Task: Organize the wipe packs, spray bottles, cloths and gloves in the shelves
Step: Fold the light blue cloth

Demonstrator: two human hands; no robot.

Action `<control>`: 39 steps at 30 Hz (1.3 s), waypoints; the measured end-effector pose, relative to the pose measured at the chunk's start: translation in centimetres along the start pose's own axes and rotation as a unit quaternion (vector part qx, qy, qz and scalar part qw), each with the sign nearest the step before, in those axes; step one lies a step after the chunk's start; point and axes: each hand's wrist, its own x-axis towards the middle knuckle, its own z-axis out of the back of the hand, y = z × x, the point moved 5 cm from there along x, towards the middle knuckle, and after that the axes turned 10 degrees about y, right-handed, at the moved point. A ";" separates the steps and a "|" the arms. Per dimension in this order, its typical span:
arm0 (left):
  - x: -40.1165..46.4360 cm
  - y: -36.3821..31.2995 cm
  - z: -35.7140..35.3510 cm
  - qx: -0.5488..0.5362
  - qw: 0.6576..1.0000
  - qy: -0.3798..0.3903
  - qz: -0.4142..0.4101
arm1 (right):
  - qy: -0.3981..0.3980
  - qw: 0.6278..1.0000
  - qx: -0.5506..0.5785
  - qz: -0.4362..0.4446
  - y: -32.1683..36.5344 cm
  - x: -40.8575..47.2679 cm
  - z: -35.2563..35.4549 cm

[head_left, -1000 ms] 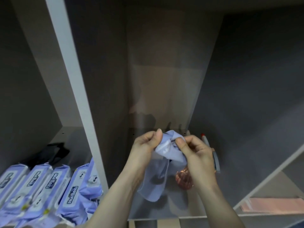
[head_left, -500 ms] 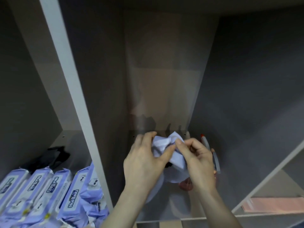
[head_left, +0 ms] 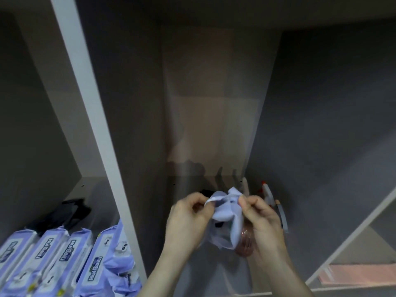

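Step in hand, by my read: sorting out one pale lilac-blue soft cloth [head_left: 224, 213] w/ both hands before it goes on a shelf, prob. folding or straightening it.

Nearest, at 6 o'clock, both forearms come up from the bottom edge. Left hand [head_left: 188, 219] is at 7 o'clock of the cloth, knuckles up, thumb and forefinger pinched on the cloth's top-left edge. Right hand [head_left: 263, 219] is at 4 o'clock of it, also pinched tight, on the top-right edge. Cloth hangs bunched btwn them, above the middle compartment's floor.

At 8 o'clock of the view, a row of lilac plastic wipe packs [head_left: 64, 260] stands in the left compartment, w/ a black crumpled glove-like bundle [head_left: 66, 213] behind it.

Beyond the hands, a clear spray bottle with a red-tipped nozzle [head_left: 271, 197] sits just at 1 o'clock of the right hand. Something pinkish lies under the cloth; can't tell what.

Next move needs the corners pulled apart to flatten it, then a clear spot away from the bottle.
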 end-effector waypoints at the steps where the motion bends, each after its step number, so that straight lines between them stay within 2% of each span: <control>1: 0.0 -0.1 -0.3 -0.072 0.997 0.022 0.015 | -0.004 0.999 -0.035 0.023 0.4 0.0 -0.1; 2: 0.0 -0.3 -0.4 -0.120 0.992 0.033 0.023 | -0.005 0.997 -0.069 0.044 0.9 0.0 -0.2; 4: 0.2 -0.4 -0.2 -0.150 0.988 0.031 0.019 | -0.013 0.992 -0.098 0.075 1.4 0.0 -0.3; 7: 0.3 0.2 0.2 -0.139 0.990 -0.008 0.019 | -0.020 0.986 -0.124 0.113 2.4 -0.5 -0.6; 9: 0.2 0.3 0.2 -0.125 0.992 -0.026 0.018 | 0.010 0.976 -0.180 0.126 2.7 -1.1 -1.5; 11: 0.1 0.0 -0.2 -0.116 0.993 -0.013 0.016 | 0.035 0.960 -0.248 0.123 2.6 -1.5 -2.1; 16: 0.0 -0.4 -0.4 -0.105 0.992 0.066 0.010 | 0.018 0.961 -0.260 0.095 1.8 -1.2 -1.5; 18: -0.1 -0.4 -0.2 -0.160 0.985 0.062 0.016 | -0.004 0.975 -0.203 0.085 1.7 -0.9 -0.8; 21: 0.1 0.5 -1.0 -0.301 0.949 0.059 0.066 | 0.022 0.998 0.008 0.059 1.2 -1.1 -0.7; 23: 0.3 1.1 -2.0 -0.385 0.912 0.079 0.115 | 0.090 0.987 0.131 0.028 0.5 -1.1 -1.2; 25: 0.5 1.4 -2.5 -0.445 0.878 0.079 0.159 | 0.123 0.969 0.212 -0.003 -0.1 -1.2 -1.2; 29: 1.4 1.9 -2.3 -0.520 0.836 -0.008 0.176 | 0.144 0.957 0.251 0.017 -0.4 -1.3 -0.4; 31: 1.7 1.5 -2.5 -0.536 0.829 -0.021 0.159 | 0.130 0.955 0.267 0.022 -0.4 -1.1 0.3; 33: 1.7 0.8 -2.9 -0.534 0.837 -0.015 0.123 | 0.130 0.952 0.277 0.009 -0.3 -0.7 0.5; 34: 1.6 0.4 -2.9 -0.516 0.850 -0.020 0.098 | 0.111 0.969 0.219 0.000 -0.1 -0.7 0.5; 36: 1.5 -0.2 -2.1 -0.437 0.897 -0.053 0.046 | 0.090 0.995 -0.030 0.006 0.7 -0.7 0.2; 37: 1.5 -0.5 -1.7 -0.388 0.919 -0.068 0.020 | 0.064 0.986 -0.150 0.037 1.2 -0.7 0.3; 39: 1.3 -1.0 -1.3 -0.329 0.941 -0.076 -0.020 | 0.000 0.959 -0.259 0.114 2.4 -1.0 0.2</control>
